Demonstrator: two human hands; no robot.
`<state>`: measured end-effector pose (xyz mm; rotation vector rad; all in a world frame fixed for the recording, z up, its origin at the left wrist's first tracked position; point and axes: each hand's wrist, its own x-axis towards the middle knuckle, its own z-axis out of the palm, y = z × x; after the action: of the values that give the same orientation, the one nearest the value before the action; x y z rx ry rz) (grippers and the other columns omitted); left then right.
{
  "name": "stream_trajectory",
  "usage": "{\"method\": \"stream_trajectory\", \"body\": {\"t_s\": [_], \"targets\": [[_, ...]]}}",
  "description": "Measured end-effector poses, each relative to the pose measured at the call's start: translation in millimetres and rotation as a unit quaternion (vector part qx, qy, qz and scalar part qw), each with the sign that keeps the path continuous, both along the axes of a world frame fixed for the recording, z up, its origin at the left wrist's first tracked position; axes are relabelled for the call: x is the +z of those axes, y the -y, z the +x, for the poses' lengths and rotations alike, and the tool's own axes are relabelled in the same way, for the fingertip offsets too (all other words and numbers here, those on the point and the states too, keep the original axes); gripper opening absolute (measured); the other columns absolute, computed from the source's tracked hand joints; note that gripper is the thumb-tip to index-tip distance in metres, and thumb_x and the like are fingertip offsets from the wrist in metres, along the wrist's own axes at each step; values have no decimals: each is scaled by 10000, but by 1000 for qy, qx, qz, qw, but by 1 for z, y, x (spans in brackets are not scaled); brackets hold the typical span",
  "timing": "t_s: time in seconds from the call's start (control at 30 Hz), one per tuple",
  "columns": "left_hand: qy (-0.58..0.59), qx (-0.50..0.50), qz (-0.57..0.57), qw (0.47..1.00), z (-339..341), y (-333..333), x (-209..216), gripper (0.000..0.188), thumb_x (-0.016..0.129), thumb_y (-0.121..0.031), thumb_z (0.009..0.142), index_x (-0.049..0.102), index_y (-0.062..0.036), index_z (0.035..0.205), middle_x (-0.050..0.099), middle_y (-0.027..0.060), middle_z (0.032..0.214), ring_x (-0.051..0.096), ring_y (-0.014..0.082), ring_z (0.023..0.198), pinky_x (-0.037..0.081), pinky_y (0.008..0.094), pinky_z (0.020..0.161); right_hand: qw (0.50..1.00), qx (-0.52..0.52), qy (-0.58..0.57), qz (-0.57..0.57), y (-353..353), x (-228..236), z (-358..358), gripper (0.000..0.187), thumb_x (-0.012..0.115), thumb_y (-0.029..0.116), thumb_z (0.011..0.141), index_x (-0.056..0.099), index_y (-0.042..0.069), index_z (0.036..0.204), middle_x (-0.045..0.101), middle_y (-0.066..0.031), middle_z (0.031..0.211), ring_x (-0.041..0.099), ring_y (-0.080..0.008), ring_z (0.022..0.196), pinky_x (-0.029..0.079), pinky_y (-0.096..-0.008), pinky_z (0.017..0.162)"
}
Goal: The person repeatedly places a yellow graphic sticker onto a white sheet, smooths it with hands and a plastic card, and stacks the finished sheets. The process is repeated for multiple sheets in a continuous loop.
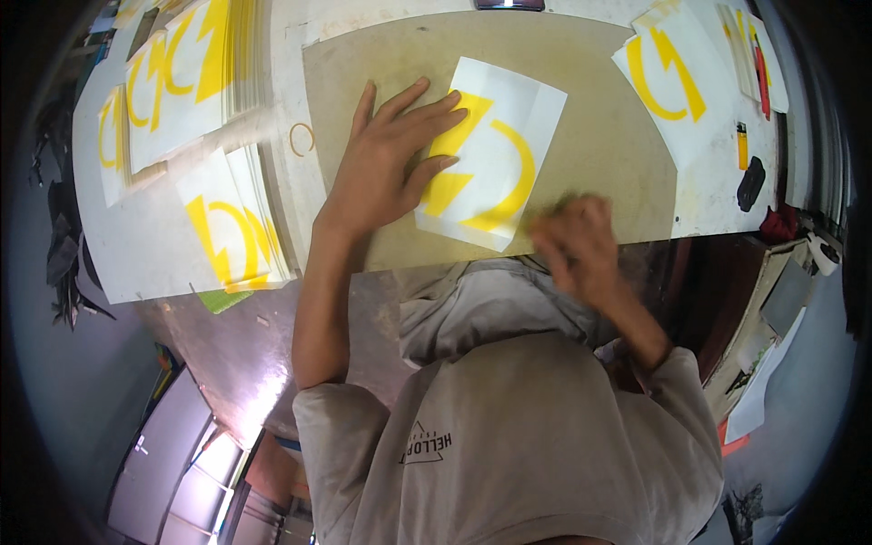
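While the left hand (pixel 386 168) lies palm down across the left edge of a white sheet with yellow print (pixel 495 150), the right hand (pixel 581 241) sits just beside that piece's lower right corner. The printed sheet is near the centre of the frame, tilted on a tan board (pixel 609 118) that covers the middle of the bench (pixel 141 272). On the left hand the fingers are spread apart and laid flat, the tips resting on the print, gripping nothing. On the right they look curled inward (a dark greenish smudge shows by them), but blur hides whether they hold anything, so I cannot tell. My reading is that the step in hand is steadying this one sheet while its lower right edge is worked on. The next move, I judge, calls for even pressure from the left fingers, so that the sheet does not skid or crease, and a light touch at the corner. Similar printed pieces stand in a thick stack (pixel 186 95) at upper left, and a looser pile (pixel 668 77) lies at upper right.
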<state>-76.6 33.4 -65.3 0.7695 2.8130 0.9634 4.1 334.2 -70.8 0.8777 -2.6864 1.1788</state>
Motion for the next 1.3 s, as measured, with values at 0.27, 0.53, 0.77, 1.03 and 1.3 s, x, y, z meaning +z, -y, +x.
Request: {"method": "stream_trajectory", "body": {"t_s": [0.27, 0.53, 0.77, 1.03, 1.3], "targets": [[-44, 53, -97, 993, 56, -25, 12, 618, 816, -451, 834, 674, -174, 1368, 536, 161, 1513, 459, 368, 1434, 280, 615, 1214, 993, 58, -51, 86, -21, 11, 42, 288, 741, 99, 717, 748, 91, 1005, 684, -36, 976, 618, -243, 968, 429, -493, 925], [-39, 56, -47, 997, 61, -32, 4, 586, 806, -405, 864, 668, -181, 1388, 514, 164, 1545, 449, 375, 1466, 275, 631, 1213, 996, 56, -56, 49, -15, 20, 4, 275, 752, 102, 721, 743, 85, 996, 663, -43, 1027, 612, -248, 977, 401, -511, 953], [11, 30, -33, 999, 55, -27, 13, 798, 828, -573, 753, 637, -195, 1430, 427, 183, 1610, 364, 395, 1518, 166, 670, 1236, 998, 45, -14, 45, 12, 13, -24, 291, 791, 83, 803, 743, 91, 1090, 657, -42, 952, 623, -244, 924, 396, -474, 947], [-25, 24, -69, 997, 62, -36, 21, 836, 837, -575, 730, 627, -182, 1438, 523, 169, 1514, 437, 402, 1450, 237, 664, 1203, 970, -199, -36, 131, -59, 7, -19, 293, 795, 86, 849, 751, 83, 1138, 705, -64, 1037, 640, -268, 958, 424, -458, 949], [52, 205, 318, 924, 94, -43, 12, 239, 746, -75, 929, 702, -75, 1164, 645, 66, 1021, 606, 198, 884, 480, 345, 828, 946, -224, -92, 215, -61, 5, -38, 394, 718, 205, 958, 691, 75, 1330, 641, -184, 1371, 554, -383, 1287, 400, -503, 1104]]}}
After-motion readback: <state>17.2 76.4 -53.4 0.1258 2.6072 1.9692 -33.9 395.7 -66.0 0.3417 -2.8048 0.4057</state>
